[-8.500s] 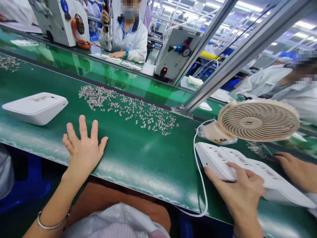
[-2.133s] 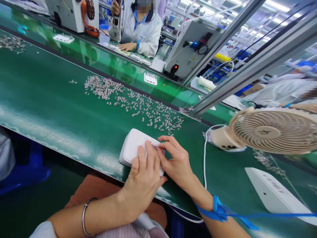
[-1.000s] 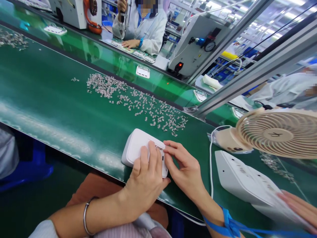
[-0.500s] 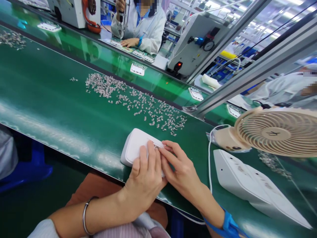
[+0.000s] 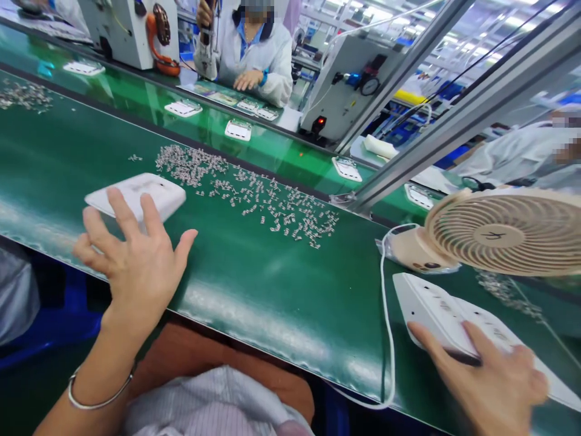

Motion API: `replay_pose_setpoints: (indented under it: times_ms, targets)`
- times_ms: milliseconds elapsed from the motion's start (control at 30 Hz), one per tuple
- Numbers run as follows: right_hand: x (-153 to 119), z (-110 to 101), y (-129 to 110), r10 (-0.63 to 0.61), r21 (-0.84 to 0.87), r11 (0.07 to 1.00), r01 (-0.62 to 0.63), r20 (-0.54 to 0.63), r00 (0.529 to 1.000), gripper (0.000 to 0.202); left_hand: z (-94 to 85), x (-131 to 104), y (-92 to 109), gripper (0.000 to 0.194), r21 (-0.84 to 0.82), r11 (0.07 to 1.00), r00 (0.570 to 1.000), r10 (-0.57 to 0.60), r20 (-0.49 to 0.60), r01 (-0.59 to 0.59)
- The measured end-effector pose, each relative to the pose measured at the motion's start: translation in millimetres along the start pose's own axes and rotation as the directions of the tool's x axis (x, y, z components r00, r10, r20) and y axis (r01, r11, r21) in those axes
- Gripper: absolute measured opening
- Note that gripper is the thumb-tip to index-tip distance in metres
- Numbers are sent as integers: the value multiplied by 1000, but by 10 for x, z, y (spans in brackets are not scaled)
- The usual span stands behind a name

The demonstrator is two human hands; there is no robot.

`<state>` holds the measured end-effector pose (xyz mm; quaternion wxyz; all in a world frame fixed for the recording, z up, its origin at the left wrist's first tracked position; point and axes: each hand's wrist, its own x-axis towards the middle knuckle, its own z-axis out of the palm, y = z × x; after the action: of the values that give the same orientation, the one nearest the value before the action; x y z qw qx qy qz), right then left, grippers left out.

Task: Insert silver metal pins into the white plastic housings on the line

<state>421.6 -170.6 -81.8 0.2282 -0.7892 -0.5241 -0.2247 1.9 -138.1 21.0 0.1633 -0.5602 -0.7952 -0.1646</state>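
A white plastic housing [image 5: 157, 192] with rounded edges lies on the green belt at the left. My left hand [image 5: 138, 266] is over its near side, fingers spread and thumb stretched out; the hand looks open, the fingertips overlapping the housing's edge in view. At the right, my right hand [image 5: 492, 369] is on another white housing [image 5: 429, 303], thumb at its near left end and fingers across its top face. This hand is slightly blurred. A further white housing [image 5: 488, 321] lies right behind it, partly covered by the fingers.
Many small metal pieces [image 5: 190, 163] are scattered along the green belt [image 5: 272, 290]. A beige fan [image 5: 503, 233] and its white cable [image 5: 388, 327] stand at the right. Across a metal frame [image 5: 408, 103], a co-worker [image 5: 247, 54] sits by a second belt carrying white panels [image 5: 238, 129].
The housing that both hands worked on at the centre now lies further left. My left hand has moved left and let go of it; my right hand has moved right to another housing.
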Motion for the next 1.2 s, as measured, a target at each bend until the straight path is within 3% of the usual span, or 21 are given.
replay_pose_setpoints:
  times_ms: [100, 167, 233, 300, 333, 400, 467, 500, 533, 567, 600, 667, 733, 833, 933, 1200]
  targets:
    - [-89, -57, -29, -11, 120, 993, 15, -34, 999, 58, 112, -115, 83, 67, -23, 996, 996, 89, 20, -88]
    - [-66, -141, -106, 60, 183, 981, -57, -10, 998, 52, 192, -223, 174, 62, -27, 980, 979, 199, 38, -198]
    - [-28, -255, -197, 171, 243, 955, -170, 14, 985, 47, 225, -328, 260, 60, -50, 947, 947, 318, 42, -316]
    - [-30, -385, -332, 187, 353, 920, -169, -17, 982, 40, 202, -432, 335, 61, -111, 896, 899, 437, 38, -431]
    - [-55, -449, -429, 127, 433, 896, -95, -47, 991, 37, 177, -485, 368, 64, -155, 859, 866, 499, 35, -488]
    - [-142, -559, -682, -133, 590, 791, 161, -91, 987, 36, 125, -582, 423, 73, -251, 759, 779, 626, 25, -601]
    - [-224, -620, -979, -445, 697, 613, 371, -83, 892, 43, 97, -647, 451, 73, -326, 645, 681, 732, 4, -691]
    - [-239, -622, -1121, -551, 725, 544, 421, -70, 832, 48, 95, -661, 453, 67, -341, 612, 654, 756, -11, -713]
    - [-226, -600, -1249, -620, 753, 499, 429, -36, 784, 55, 98, -663, 448, 57, -339, 608, 654, 756, -27, -717]
    - [-181, -552, -1356, -648, 778, 480, 406, 1, 762, 62, 103, -655, 436, 48, -318, 637, 681, 731, -39, -702]
    - [-108, -476, -1441, -638, 800, 487, 351, 51, 768, 66, 106, -642, 419, 40, -273, 696, 732, 680, -46, -664]
    - [96, -255, -1551, -534, 816, 545, 190, 164, 829, 63, 97, -616, 385, 36, -147, 822, 835, 547, -60, -550]
    - [309, 10, -1611, -392, 780, 623, 65, 240, 888, 51, 73, -617, 363, 41, -74, 876, 879, 474, -60, -477]
    - [506, 321, -1661, -351, 726, 683, 81, 230, 908, 41, 52, -689, 378, 59, -157, 824, 837, 546, -40, -545]
    - [535, 421, -1682, -391, 723, 677, 134, 201, 898, 34, 80, -800, 462, 68, -192, 774, 793, 607, -46, -604]
    - [470, 331, -1767, -418, 739, 654, 162, 174, 892, 21, 138, -998, 792, 81, 71, 816, 815, 578, -52, -574]
